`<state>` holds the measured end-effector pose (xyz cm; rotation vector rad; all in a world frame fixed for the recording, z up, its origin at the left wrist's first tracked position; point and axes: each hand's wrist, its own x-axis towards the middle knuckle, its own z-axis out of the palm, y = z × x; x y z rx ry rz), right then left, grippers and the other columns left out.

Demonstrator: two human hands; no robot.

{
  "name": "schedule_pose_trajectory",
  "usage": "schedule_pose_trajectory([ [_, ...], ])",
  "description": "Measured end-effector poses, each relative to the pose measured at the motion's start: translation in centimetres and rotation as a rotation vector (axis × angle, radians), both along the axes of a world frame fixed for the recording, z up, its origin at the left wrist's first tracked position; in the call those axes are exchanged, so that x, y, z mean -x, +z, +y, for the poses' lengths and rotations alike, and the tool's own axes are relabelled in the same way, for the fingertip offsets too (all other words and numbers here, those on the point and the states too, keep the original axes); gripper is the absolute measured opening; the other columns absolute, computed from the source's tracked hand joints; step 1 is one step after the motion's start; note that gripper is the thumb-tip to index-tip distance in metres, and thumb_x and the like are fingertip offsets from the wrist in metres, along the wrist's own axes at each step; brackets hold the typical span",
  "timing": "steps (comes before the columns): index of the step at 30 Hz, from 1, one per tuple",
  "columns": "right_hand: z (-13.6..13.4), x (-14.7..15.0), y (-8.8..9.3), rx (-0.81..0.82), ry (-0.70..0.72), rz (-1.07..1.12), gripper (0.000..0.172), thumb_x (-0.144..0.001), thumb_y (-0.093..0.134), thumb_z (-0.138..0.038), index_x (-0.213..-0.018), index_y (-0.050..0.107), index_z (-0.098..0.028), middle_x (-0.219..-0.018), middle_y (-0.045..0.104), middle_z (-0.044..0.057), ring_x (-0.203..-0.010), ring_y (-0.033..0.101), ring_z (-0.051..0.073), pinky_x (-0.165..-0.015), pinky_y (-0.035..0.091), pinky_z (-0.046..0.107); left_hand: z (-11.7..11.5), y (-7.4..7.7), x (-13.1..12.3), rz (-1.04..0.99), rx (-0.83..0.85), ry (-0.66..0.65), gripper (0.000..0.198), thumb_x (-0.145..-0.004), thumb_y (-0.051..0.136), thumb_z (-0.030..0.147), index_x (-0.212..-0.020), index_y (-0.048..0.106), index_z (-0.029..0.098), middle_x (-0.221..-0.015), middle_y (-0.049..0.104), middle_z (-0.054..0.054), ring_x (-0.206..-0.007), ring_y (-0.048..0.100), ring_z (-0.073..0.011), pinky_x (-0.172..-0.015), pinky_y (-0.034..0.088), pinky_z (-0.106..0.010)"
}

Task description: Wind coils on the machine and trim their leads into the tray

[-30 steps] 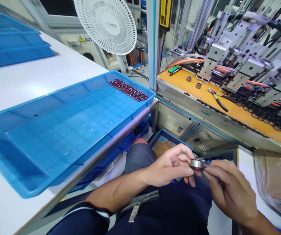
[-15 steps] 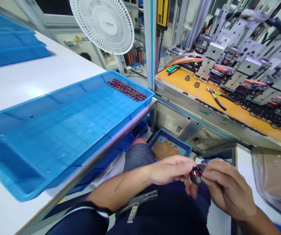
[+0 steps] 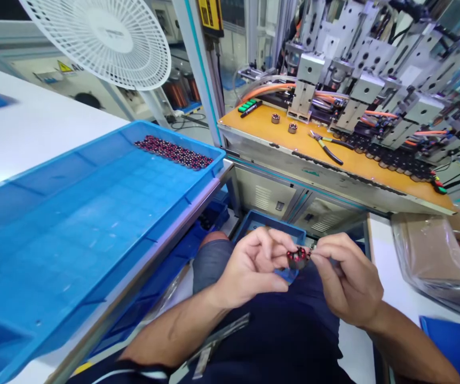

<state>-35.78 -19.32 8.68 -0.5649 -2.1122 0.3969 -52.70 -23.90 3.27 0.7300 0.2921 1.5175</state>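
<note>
Above my lap, my left hand holds a small motor stator at its fingertips, the thumb lying apart below it. The stator is round, with a dark body and red windings round its top. At the stator's right side, my right hand has thumb and forefinger pinched together. A thin dark bit shows between that pinch and the stator; it is too small to name.
To the left, a large blue tray holds rows of similar red stators at its far end. On the orange bench lie pliers and two stators, before a machine. A fan stands behind. A blue bin sits below.
My view has turned to the right. The stator has been tipped in my left hand, and its thumb has come off it. My right hand stays pinched at the stator's side.
</note>
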Motion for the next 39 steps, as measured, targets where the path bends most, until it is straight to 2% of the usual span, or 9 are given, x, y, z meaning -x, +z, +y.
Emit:
schedule_pose_trajectory([
  [3,0.3,-0.1,0.2,-0.018,0.099,0.026,0.015,-0.086,0.057,-0.002,-0.092,0.062,-0.016,-0.077,0.063,0.004,-0.069,0.062,0.013,-0.060,0.054,0.023,0.2,0.0,-0.1,-0.032,0.046,-0.056,0.037,-0.069,0.087,0.024,-0.088,0.056,0.018,-0.097,0.069,0.000,-0.109,0.069,-0.0213,-0.096,0.054,-0.034],
  [8,0.7,-0.6,0.3,-0.032,0.132,-0.021,0.014,-0.087,0.057,-0.005,-0.093,0.063,-0.017,-0.078,0.065,0.004,-0.067,0.064,0.013,-0.059,0.054,0.023,0.4,-0.6,-0.3,0.127,0.173,-0.450,0.041,-0.084,0.069,0.050,-0.095,0.060,0.012,-0.076,0.069,-0.006,-0.068,0.070,-0.0133,-0.059,0.055,-0.019],
  [10,0.7,-0.8,0.3,-0.030,0.126,-0.032,0.013,-0.088,0.058,-0.007,-0.094,0.063,-0.017,-0.078,0.065,0.004,-0.066,0.063,0.013,-0.058,0.054,0.023,0.4,-0.8,-0.3,0.136,0.171,-0.487,0.039,-0.086,0.067,0.048,-0.097,0.057,0.012,-0.070,0.069,-0.005,-0.062,0.070,-0.0139,-0.052,0.053,-0.018],
  [17,0.5,-0.8,0.0,-0.023,0.101,-0.017,0.014,-0.088,0.057,-0.006,-0.094,0.064,-0.017,-0.078,0.065,0.005,-0.068,0.062,0.014,-0.060,0.054,0.025,0.5,-1.0,-0.4,0.101,0.074,-0.276,0.024,-0.090,0.066,0.022,-0.101,0.045,0.021,-0.078,0.073,0.000,-0.064,0.073,-0.0135,-0.052,0.056,-0.017],
  [20,0.3,-0.5,-0.2,0.006,0.044,0.014,0.015,-0.087,0.058,-0.004,-0.093,0.063,-0.017,-0.077,0.063,0.004,-0.067,0.061,0.014,-0.059,0.052,0.024,0.4,-0.6,-0.5,0.098,0.049,-0.173,0.029,-0.084,0.072,0.014,-0.096,0.047,0.020,-0.091,0.072,0.000,-0.072,0.075,-0.0142,-0.057,0.058,-0.018],
  [26,-0.5,-0.2,-1.0,0.159,-0.015,0.102,0.014,-0.087,0.059,-0.003,-0.089,0.063,-0.017,-0.079,0.060,0.003,-0.070,0.058,0.012,-0.063,0.047,0.024,0.0,0.0,-0.8,0.253,-0.044,0.199,0.026,-0.075,0.077,0.005,-0.074,0.053,0.014,-0.093,0.068,-0.001,-0.075,0.071,-0.0092,-0.073,0.060,-0.021],
  [29,-0.8,-0.1,-1.3,0.415,0.008,0.168,0.010,-0.089,0.062,-0.009,-0.084,0.063,-0.018,-0.078,0.059,0.001,-0.071,0.057,0.012,-0.065,0.046,0.025,0.2,-0.3,-0.8,0.278,-0.088,0.310,0.026,-0.074,0.077,0.001,-0.086,0.060,0.017,-0.092,0.072,-0.002,-0.078,0.071,-0.0094,-0.072,0.059,-0.019],
  [34,-0.7,-0.2,-2.0,1.070,0.222,0.305,0.013,-0.089,0.068,-0.026,-0.078,0.066,-0.019,-0.072,0.059,-0.001,-0.065,0.056,0.011,-0.061,0.044,0.025,0.5,-0.8,-0.3,0.423,-0.166,0.393,0.036,-0.072,0.079,0.002,-0.102,0.072,0.021,-0.103,0.075,-0.006,-0.094,0.073,-0.0152,-0.081,0.061,-0.023],
  [39,-0.3,-0.3,-2.7,1.289,0.300,0.332,0.020,-0.085,0.074,-0.032,-0.074,0.066,-0.017,-0.065,0.061,-0.001,-0.062,0.057,0.011,-0.062,0.046,0.025,0.8,-1.0,0.3,0.464,-0.176,0.369,0.031,-0.072,0.079,0.002,-0.096,0.076,0.023,-0.111,0.076,-0.008,-0.101,0.073,-0.0196,-0.085,0.061,-0.029],
])
